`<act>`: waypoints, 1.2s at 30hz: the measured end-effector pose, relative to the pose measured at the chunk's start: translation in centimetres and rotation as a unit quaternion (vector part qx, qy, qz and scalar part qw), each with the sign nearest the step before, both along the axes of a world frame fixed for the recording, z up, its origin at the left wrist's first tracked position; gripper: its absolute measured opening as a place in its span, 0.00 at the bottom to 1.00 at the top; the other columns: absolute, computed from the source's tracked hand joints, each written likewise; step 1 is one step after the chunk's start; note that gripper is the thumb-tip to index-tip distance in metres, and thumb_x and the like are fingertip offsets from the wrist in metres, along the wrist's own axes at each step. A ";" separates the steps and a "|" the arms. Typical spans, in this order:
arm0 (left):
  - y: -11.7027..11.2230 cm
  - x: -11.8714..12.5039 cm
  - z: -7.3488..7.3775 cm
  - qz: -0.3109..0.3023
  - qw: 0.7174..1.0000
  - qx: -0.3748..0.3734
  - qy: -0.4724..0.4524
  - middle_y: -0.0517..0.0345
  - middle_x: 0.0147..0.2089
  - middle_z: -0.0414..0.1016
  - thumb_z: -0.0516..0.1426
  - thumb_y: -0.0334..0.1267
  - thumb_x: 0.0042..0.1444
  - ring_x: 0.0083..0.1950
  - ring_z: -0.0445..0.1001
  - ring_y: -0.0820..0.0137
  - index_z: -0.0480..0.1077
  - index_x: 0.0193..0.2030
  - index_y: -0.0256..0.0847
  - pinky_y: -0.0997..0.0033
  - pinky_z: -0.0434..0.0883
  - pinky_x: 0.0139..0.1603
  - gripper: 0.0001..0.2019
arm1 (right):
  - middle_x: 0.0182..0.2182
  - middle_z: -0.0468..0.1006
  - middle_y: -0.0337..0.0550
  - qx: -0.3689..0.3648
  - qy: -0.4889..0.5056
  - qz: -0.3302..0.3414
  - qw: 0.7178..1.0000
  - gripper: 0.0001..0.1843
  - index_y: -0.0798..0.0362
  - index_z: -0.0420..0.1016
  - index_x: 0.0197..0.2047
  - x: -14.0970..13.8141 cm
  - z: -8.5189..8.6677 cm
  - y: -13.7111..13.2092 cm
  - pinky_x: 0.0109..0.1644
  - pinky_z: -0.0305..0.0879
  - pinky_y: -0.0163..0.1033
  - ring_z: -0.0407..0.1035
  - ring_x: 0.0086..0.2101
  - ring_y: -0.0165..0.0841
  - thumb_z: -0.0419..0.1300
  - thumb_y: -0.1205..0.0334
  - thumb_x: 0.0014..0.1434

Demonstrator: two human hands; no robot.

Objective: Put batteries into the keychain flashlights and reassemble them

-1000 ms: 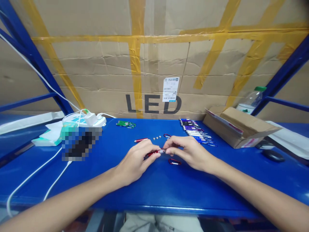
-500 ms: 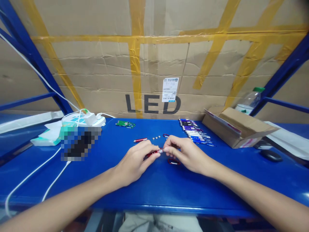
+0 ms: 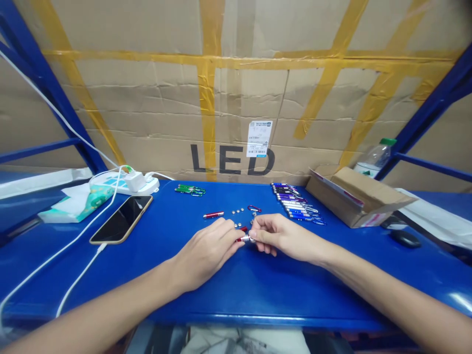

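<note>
My left hand [image 3: 212,248] is closed around a small red penlight [image 3: 240,239], whose silver end points to the right. My right hand [image 3: 278,235] pinches at that silver end; the fingertips hide exactly what they grip. Just behind the fingers lies another red piece [image 3: 243,229], partly covered. Farther back on the table are a red tube [image 3: 214,215], several button cells [image 3: 238,211] and a red carabiner [image 3: 254,208]. A small silver part [image 3: 254,215] shows beside the right fingertips.
Green penlights [image 3: 190,190] lie at the back; a row of blue, silver and black ones [image 3: 295,204] lies right of centre. A cardboard box [image 3: 357,196], a mouse [image 3: 404,238], a phone [image 3: 121,220] on a cable, tissues [image 3: 79,204] and a power strip [image 3: 147,186] surround the work area.
Both hands have shifted slightly down, still together at the penlight. The red carabiner below my right hand no longer shows there. More button cells are visible behind my left hand.
</note>
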State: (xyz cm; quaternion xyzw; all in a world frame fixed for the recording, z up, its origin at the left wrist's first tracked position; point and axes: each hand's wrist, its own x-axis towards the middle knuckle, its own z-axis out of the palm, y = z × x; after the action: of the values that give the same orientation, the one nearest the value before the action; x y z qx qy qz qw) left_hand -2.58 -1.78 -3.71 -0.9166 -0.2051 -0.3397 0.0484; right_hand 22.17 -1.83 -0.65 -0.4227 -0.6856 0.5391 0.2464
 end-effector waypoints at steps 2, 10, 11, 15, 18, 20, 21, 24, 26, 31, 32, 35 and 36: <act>-0.1 0.1 0.1 -0.005 1.000 0.012 0.001 0.51 0.42 0.77 0.54 0.32 0.77 0.42 0.74 0.64 0.74 0.53 0.36 0.67 0.72 0.44 0.07 | 0.26 0.75 0.37 -0.048 0.017 0.005 0.999 0.29 0.53 0.71 0.34 0.1 0.3 0.1 0.29 0.63 0.34 0.67 0.26 0.29 0.71 0.35 0.60; 0.0 0.3 -0.1 -0.014 0.993 -0.107 -0.052 0.56 0.41 0.77 0.57 0.34 0.75 0.43 0.76 0.68 0.75 0.52 0.38 0.71 0.72 0.47 0.06 | 0.28 0.76 0.36 0.045 0.055 -0.026 0.997 0.26 0.52 0.72 0.39 0.1 0.0 0.3 0.31 0.66 0.35 0.68 0.27 0.29 0.73 0.39 0.60; 0.1 0.2 -0.1 -0.010 0.991 -0.119 -0.059 0.56 0.41 0.77 0.58 0.34 0.75 0.42 0.76 0.68 0.76 0.52 0.38 0.71 0.72 0.46 0.06 | 0.30 0.77 0.37 0.058 0.059 -0.029 0.996 0.24 0.52 0.72 0.39 0.1 -0.1 0.3 0.31 0.66 0.35 0.69 0.28 0.30 0.72 0.40 0.62; 0.3 0.1 0.0 0.001 0.984 -0.156 -0.084 0.58 0.39 0.77 0.60 0.32 0.73 0.40 0.76 0.71 0.78 0.52 0.39 0.74 0.71 0.46 0.05 | 0.34 0.79 0.39 0.093 0.053 -0.012 0.994 0.19 0.52 0.74 0.42 0.4 -0.1 0.2 0.36 0.70 0.36 0.72 0.33 0.32 0.68 0.44 0.67; 0.3 0.1 0.3 0.000 0.980 -0.175 -0.091 0.59 0.37 0.76 0.60 0.32 0.73 0.38 0.75 0.71 0.78 0.51 0.39 0.75 0.71 0.43 0.05 | 0.34 0.79 0.39 0.159 -0.007 -0.004 0.987 0.14 0.51 0.75 0.44 0.7 0.1 0.1 0.37 0.70 0.36 0.72 0.33 0.32 0.65 0.48 0.71; 0.3 0.1 0.4 0.002 0.978 -0.188 -0.088 0.60 0.37 0.76 0.60 0.33 0.73 0.37 0.74 0.71 0.79 0.51 0.40 0.75 0.70 0.41 0.06 | 0.34 0.79 0.38 0.207 -0.050 -0.001 0.977 0.12 0.51 0.75 0.44 0.8 0.1 0.0 0.37 0.70 0.36 0.72 0.32 0.31 0.61 0.51 0.74; 0.3 0.1 0.3 0.003 0.978 -0.192 -0.086 0.60 0.37 0.76 0.60 0.33 0.73 0.37 0.75 0.71 0.79 0.51 0.40 0.74 0.70 0.41 0.06 | 0.33 0.78 0.38 0.223 -0.065 0.001 0.973 0.12 0.51 0.74 0.43 0.7 0.1 -0.1 0.36 0.69 0.35 0.72 0.31 0.30 0.60 0.52 0.75; 0.3 0.1 0.1 0.007 0.979 -0.190 -0.077 0.59 0.39 0.77 0.60 0.33 0.73 0.39 0.76 0.70 0.79 0.51 0.41 0.73 0.71 0.44 0.06 | 0.32 0.77 0.37 0.236 -0.074 0.003 0.969 0.11 0.51 0.72 0.41 0.4 -0.2 -0.3 0.35 0.69 0.35 0.72 0.30 0.30 0.57 0.55 0.76; 0.3 0.0 -0.1 0.005 0.980 -0.184 -0.070 0.58 0.41 0.78 0.60 0.33 0.74 0.41 0.77 0.70 0.78 0.52 0.40 0.73 0.71 0.46 0.06 | 0.32 0.77 0.37 0.229 -0.069 0.000 0.971 0.11 0.51 0.72 0.41 0.1 -0.5 -0.3 0.35 0.69 0.35 0.72 0.30 0.30 0.56 0.56 0.76; 0.4 -0.1 -0.1 -0.001 0.983 -0.171 -0.071 0.57 0.41 0.78 0.59 0.34 0.74 0.42 0.78 0.69 0.78 0.53 0.41 0.72 0.73 0.47 0.06 | 0.34 0.77 0.38 0.218 -0.065 0.007 0.974 0.11 0.50 0.70 0.43 0.2 -0.2 -0.2 0.35 0.70 0.35 0.72 0.31 0.31 0.55 0.54 0.76; 0.4 0.0 -0.1 0.000 0.983 -0.171 -0.074 0.57 0.41 0.78 0.59 0.35 0.75 0.41 0.78 0.69 0.77 0.53 0.41 0.71 0.73 0.47 0.06 | 0.35 0.77 0.39 0.223 -0.075 0.017 0.972 0.11 0.50 0.70 0.44 0.4 0.3 -0.2 0.36 0.69 0.36 0.72 0.32 0.31 0.55 0.52 0.77; 0.4 0.1 -0.2 0.007 0.982 -0.170 -0.081 0.57 0.42 0.79 0.58 0.37 0.75 0.42 0.78 0.68 0.77 0.53 0.41 0.69 0.74 0.48 0.07 | 0.39 0.79 0.41 0.266 -0.144 0.040 0.952 0.13 0.50 0.71 0.48 1.6 2.1 -0.3 0.41 0.68 0.38 0.72 0.36 0.34 0.59 0.48 0.75; 0.5 0.1 -0.2 0.008 0.982 -0.170 -0.082 0.56 0.43 0.80 0.58 0.38 0.75 0.42 0.78 0.68 0.77 0.53 0.41 0.68 0.74 0.48 0.08 | 0.38 0.79 0.40 0.252 -0.170 0.058 0.951 0.13 0.50 0.72 0.48 2.0 2.7 -0.3 0.41 0.68 0.38 0.71 0.35 0.34 0.60 0.48 0.75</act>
State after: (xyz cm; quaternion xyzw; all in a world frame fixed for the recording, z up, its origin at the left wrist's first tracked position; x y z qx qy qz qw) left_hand -2.50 -1.29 -3.94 -0.8789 -0.2705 -0.3734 -0.1223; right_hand 24.18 -2.16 2.02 -0.3918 -0.8542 0.2823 0.1926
